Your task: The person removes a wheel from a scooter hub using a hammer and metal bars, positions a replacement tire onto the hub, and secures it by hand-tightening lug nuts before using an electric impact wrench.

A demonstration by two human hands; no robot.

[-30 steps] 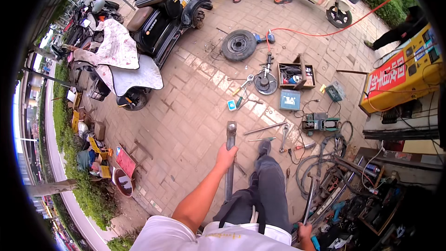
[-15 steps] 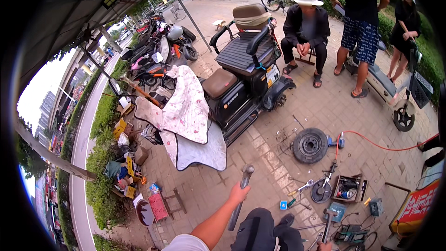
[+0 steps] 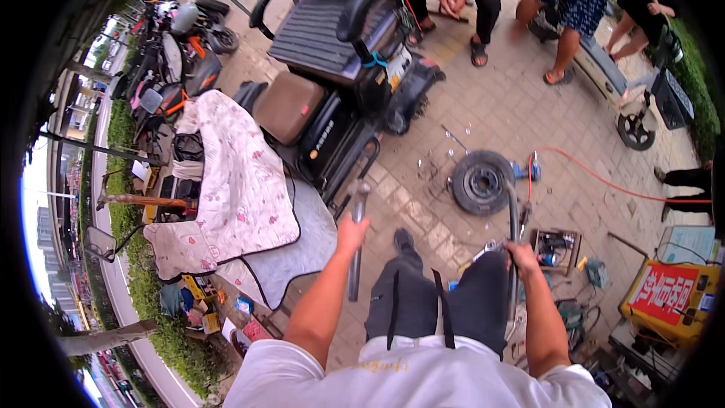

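Observation:
My left hand (image 3: 353, 233) is closed around the shaft of a metal hammer (image 3: 354, 276), whose head points up, beside the vehicle's lower frame. In my right hand (image 3: 522, 255) is a long dark metal tool (image 3: 514, 219), held upright in front of my right thigh. Its upper end overlaps the edge of a small wheel with a black tyre (image 3: 481, 183) lying flat on the paving; I cannot tell whether they touch. A blue power tool (image 3: 524, 171) lies just right of the tyre.
A black electric three-wheeler (image 3: 317, 128) stands ahead, a pink-and-white quilted cover (image 3: 242, 189) over its front. A red hose (image 3: 596, 171) crosses the paving. Right of my legs is a toolbox (image 3: 556, 251). A seated person (image 3: 453, 0) and standing people are beyond; a yellow-and-red machine (image 3: 668, 295) stands right.
I have moved forward, toward the three-wheeler and wheel. The right hand has risen with its tool from the lower edge to beside the tyre. The left still grips the hammer.

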